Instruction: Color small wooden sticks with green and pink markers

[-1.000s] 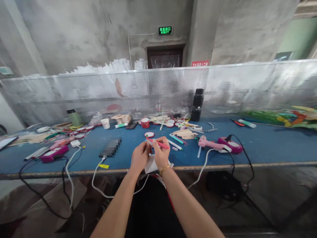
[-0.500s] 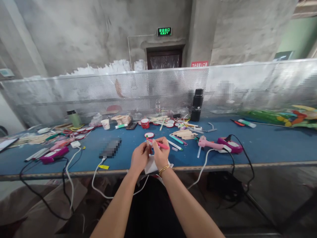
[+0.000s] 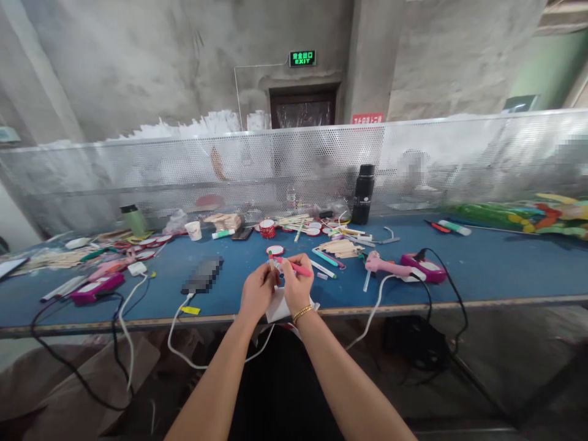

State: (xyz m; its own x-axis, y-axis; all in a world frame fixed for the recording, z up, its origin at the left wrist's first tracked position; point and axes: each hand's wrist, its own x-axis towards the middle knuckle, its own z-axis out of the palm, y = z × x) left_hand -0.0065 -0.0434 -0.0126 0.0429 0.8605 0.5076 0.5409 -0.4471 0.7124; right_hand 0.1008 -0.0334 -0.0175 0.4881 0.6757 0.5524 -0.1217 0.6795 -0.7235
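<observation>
My right hand [image 3: 297,291] is closed around a pink marker pen [image 3: 302,270], its tip end pointing left toward my other hand. My left hand [image 3: 258,288] pinches a small wooden craft stick [image 3: 271,260] upright, its top end green. The two hands almost meet over a white sheet of paper [image 3: 278,307] at the table's front edge. Just beyond them lies a round white disc with a red rim [image 3: 275,250]. To the right are a white marker with a green end [image 3: 324,269] and a pile of wooden craft sticks [image 3: 340,248].
On the blue table [image 3: 160,269], a pink glue gun [image 3: 390,264] lies at the right beside a purple box [image 3: 429,269]. A phone [image 3: 202,275] on a white cable lies at the left. A black bottle [image 3: 363,195] and a paper cup [image 3: 193,231] stand farther back.
The whole view has shifted slightly, so things appear a little farther left. Both hands keep their hold on the marker pen and the stick, with almost no movement.
</observation>
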